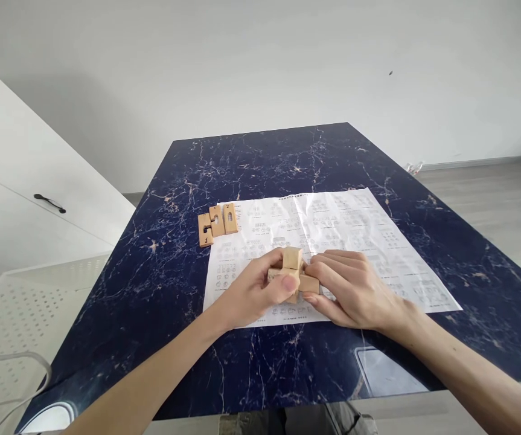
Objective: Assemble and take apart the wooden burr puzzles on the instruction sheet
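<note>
Between my hands is a wooden interlocking puzzle (292, 258), made of pale blocks that cross one another, held above the printed sheet. My left hand (264, 289) grips it from the left, thumb pressed over its front. On the other side my right hand (348, 283) pinches a block that sticks out to the right, thumb below and fingers above. Parts of the puzzle are hidden behind my fingers. Three flat wooden pieces with slots and numbers (217, 221) lie side by side at the sheet's upper left corner.
A creased white instruction sheet (346, 229) with rows of small diagrams lies on the dark blue marbled table (251, 163). White drawers with a black handle (50, 203) stand at the left. Near them are a perforated white surface (25, 314) and a pale cable (45, 365).
</note>
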A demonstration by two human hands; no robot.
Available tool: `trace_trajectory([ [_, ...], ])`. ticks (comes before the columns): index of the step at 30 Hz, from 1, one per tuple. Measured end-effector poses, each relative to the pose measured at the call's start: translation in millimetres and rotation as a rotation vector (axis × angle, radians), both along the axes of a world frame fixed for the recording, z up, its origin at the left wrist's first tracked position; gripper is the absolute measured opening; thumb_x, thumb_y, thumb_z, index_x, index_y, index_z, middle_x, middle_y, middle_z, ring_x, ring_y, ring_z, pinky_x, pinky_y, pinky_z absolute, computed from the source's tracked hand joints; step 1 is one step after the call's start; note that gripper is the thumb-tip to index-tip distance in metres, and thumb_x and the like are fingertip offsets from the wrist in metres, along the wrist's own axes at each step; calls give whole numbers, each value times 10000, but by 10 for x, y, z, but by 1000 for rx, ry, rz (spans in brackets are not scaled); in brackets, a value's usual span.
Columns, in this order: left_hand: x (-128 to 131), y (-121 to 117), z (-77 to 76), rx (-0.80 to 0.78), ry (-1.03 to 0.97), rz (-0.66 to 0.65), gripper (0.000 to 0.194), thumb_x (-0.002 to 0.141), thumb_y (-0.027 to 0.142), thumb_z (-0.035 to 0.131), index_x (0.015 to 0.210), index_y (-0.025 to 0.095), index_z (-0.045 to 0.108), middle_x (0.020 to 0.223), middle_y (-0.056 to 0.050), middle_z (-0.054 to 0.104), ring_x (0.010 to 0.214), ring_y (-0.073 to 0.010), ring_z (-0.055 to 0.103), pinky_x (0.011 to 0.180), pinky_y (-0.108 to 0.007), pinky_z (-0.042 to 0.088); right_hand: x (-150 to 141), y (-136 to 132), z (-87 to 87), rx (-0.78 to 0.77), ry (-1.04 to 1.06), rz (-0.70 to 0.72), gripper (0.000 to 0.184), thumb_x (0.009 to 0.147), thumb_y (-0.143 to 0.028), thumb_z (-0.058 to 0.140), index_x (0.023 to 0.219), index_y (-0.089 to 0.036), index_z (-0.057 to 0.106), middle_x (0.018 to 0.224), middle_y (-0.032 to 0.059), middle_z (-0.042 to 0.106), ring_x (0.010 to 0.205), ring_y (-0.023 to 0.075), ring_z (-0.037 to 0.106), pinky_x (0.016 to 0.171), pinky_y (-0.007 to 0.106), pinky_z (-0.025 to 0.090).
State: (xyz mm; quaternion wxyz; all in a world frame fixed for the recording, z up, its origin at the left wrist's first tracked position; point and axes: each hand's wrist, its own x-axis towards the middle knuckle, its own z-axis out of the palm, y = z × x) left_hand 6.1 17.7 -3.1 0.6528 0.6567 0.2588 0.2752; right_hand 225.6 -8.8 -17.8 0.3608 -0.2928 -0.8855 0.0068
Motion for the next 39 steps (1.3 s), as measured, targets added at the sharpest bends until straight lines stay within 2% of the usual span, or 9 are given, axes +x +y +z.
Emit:
trace_trajectory([
  [4, 5, -24, -57, 75, -23, 41, 566, 938, 731, 613, 1106, 191, 605, 942, -33, 550, 800, -163, 503, 718, -304, 454, -9, -35, -31, -33, 17, -45, 321, 1123, -348, 441, 823, -234, 442, 659, -15, 491, 538, 145, 362, 522, 323, 293],
  [10, 4, -17, -47, 294, -44, 79, 561, 874, 658, 758, 1205, 241, 582, 1018, -25, 582, 839, -169, 551, 766, -309, 484, -91, -103, -12, -277, 198, -32, 371, 1127, -361, 406, 777, -235, 400, 622, -50, 405, 501, 112, 351, 502, 294, 274],
  [13, 0, -13, -44, 364, -58, 101, 583, 856, 643, 787, 1241, 259, 575, 1069, -31, 605, 871, -177, 571, 788, -315, 493, -117, -115, 7, -323, 237, -20, 394, 1126, -386, 420, 765, -230, 393, 612, -58, 389, 488, 100, 341, 495, 282, 261],
  [19, -48, 17, -9, 244, 6, 25, 586, 938, 638, 701, 1381, 284, 550, 1076, -39, 631, 900, -189, 610, 842, -338, 519, -90, -85, -26, -330, 211, -54, 363, 1130, -367, 423, 795, -228, 405, 627, -59, 399, 495, 103, 356, 511, 281, 273],
  [23, -72, 68, 25, 202, 0, 23, 608, 890, 646, 755, 1331, 250, 618, 1175, -82, 652, 1047, -248, 643, 947, -388, 525, -54, -59, -57, -273, 175, -47, 379, 1143, -430, 364, 832, -224, 431, 683, -30, 459, 529, 122, 396, 530, 292, 299],
  [31, -66, 68, 39, 271, -21, 57, 548, 846, 541, 843, 1278, 251, 669, 1204, -83, 657, 1104, -259, 641, 1002, -403, 516, -46, -66, -64, -250, 186, -93, 342, 1111, -368, 467, 801, -234, 416, 644, -50, 415, 514, 119, 375, 524, 298, 270],
  [39, -48, 46, 29, 326, -18, 103, 558, 831, 527, 861, 1279, 248, 679, 1231, -97, 674, 1135, -280, 644, 997, -409, 527, -72, -63, -97, -258, 212, -106, 397, 1133, -402, 412, 772, -236, 413, 624, -44, 433, 497, 113, 390, 501, 283, 295],
])
